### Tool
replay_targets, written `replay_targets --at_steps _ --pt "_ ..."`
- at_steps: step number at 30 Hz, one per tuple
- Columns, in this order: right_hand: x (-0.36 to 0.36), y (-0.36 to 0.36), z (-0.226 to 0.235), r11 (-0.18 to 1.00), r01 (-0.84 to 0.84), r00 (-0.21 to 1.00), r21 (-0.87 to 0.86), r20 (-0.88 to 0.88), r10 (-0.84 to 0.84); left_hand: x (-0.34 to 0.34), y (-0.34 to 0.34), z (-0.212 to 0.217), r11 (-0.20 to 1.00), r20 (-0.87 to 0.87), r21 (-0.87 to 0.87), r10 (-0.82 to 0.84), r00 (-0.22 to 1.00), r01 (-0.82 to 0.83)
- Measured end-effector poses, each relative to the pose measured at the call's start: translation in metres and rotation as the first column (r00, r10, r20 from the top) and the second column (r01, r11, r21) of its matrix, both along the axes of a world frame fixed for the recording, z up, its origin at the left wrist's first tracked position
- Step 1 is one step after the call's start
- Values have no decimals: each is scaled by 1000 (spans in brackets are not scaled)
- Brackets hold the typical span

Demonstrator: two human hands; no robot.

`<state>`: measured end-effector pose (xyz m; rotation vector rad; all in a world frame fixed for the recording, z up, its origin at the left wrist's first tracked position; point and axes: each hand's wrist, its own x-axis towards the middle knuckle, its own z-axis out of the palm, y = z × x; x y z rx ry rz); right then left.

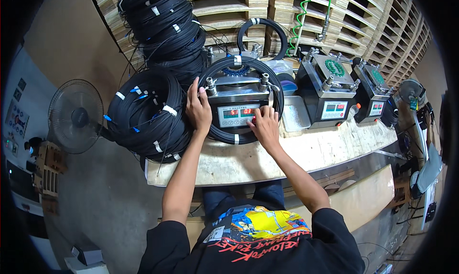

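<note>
In front of me stands a black and silver polishing machine [239, 94] with a panel of lit red digits [238, 115]. A ring of black cable [236, 138] hangs around it, tied with white tape. My left hand [198, 106] lies against the machine's left side and the cable, its fingers stretched upward beside a metal post [211, 86]. At the panel's right end my right hand [266, 126] has its fingers apart and slightly bent, the thumb and forefinger by a red button. Its fingertips partly cover the panel. I see nothing held in either hand.
Stacked black cable coils [162, 30] and a loose pile of coils [148, 116] crowd the left. A clear plastic tray [295, 114] and two similar machines [330, 90] stand right on the wooden table [306, 152]. A fan [76, 116] is far left; pallets [229, 6] rise behind.
</note>
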<state>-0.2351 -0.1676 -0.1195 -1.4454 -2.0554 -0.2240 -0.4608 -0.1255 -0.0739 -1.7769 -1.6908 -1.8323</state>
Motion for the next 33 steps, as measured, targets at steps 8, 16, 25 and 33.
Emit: replay_targets --at_steps 8,16,25,33 --pt "-8 -1 7 994 93 995 -50 -36 -95 1 -3 -1 1000 21 -18 13 1000 -13" --pt "2 1 -1 999 30 998 24 -62 -28 4 -5 2 999 18 -49 24 1000 -23" --pt "33 26 27 947 249 767 203 -638 -64 2 -4 -3 998 4 -30 60 998 -60" --pt "42 74 16 997 78 638 -18 -768 -63 8 -8 -1 992 17 -84 99 995 -97"
